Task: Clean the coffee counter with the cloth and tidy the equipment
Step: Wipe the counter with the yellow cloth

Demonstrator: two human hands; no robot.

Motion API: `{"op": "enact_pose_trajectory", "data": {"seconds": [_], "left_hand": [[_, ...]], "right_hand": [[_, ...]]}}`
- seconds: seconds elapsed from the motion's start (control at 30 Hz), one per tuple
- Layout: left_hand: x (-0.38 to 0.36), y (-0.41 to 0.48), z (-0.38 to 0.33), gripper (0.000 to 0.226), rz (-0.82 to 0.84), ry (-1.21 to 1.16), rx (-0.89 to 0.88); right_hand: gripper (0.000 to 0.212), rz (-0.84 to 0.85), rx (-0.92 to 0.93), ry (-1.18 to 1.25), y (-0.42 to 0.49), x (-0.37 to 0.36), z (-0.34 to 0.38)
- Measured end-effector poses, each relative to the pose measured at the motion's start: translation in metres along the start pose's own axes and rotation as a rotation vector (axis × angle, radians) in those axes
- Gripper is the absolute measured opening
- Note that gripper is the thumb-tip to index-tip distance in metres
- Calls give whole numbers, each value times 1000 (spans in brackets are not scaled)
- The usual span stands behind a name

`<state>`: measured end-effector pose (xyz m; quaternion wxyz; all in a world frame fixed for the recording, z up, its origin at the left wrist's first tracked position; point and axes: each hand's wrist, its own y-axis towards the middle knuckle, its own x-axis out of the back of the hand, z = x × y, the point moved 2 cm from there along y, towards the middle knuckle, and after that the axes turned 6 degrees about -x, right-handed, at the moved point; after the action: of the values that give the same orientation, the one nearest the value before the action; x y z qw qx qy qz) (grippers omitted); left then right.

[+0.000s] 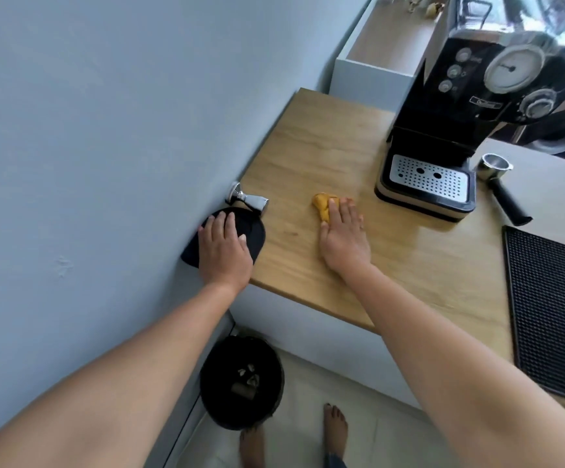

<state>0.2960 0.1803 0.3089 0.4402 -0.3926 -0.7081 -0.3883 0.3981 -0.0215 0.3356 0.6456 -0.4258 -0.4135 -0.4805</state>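
My right hand (343, 231) lies flat, fingers straight, pressing a crumpled yellow cloth (321, 204) onto the wooden counter (325, 146). My left hand (223, 248) rests with straight fingers on a black round tamping mat (254, 231) at the counter's left corner, against the wall. A metal tamper (247, 197) lies on its side just beyond the mat. The black espresso machine (460, 113) stands at the back right, and a portafilter (500, 184) lies to its right.
A black ridged bar mat (554, 309) covers the counter's right side. Below the counter's near edge a black waste bin (240, 383) stands on the floor beside bare feet. The grey wall (105, 130) bounds the left. A white shelf unit (375, 62) stands behind.
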Motion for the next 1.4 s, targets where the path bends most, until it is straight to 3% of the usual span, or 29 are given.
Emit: {"op": "enact_pose_trajectory", "data": {"seconds": [0.13,0.27,0.33,0.47,0.53,0.7,0.87,0.93,1.07,1.13,1.27,1.4], "left_hand": [[1,-1,-2,53,37,38,22],[5,2,-5,54,52,41,55],[7,4,-5,54,51,37,68],[6,2,-5,53,51,40,65],[6,2,-5,53,58,45,61],[8,2,-4,54,74,40,59],[15,5,-3,53,74,-32,77],[19,4,-7,50,4,-105,73],[20,0,-17,45,-142,-173,81],[18,5,-19,49,-142,-173,138],[12,17,-22,57,-61,-86,179],[4,23,-30,61,-27,-35,233]], "right_hand": [[56,36,268,-8,-54,-27,48],[54,145,552,-45,-112,-24,26],[54,153,540,-63,-115,-13,-2],[55,75,212,-27,-75,2,-24],[55,37,148,-11,-58,-2,-9],[55,57,393,-8,-86,-28,43],[52,159,732,11,-126,-28,8],[47,173,656,109,-130,-14,-23],[48,-185,80,389,-112,30,-72],[51,-212,-107,348,-89,38,-87],[61,-21,-209,-18,-53,19,-91],[63,-15,-147,-79,-27,11,-56]]}}
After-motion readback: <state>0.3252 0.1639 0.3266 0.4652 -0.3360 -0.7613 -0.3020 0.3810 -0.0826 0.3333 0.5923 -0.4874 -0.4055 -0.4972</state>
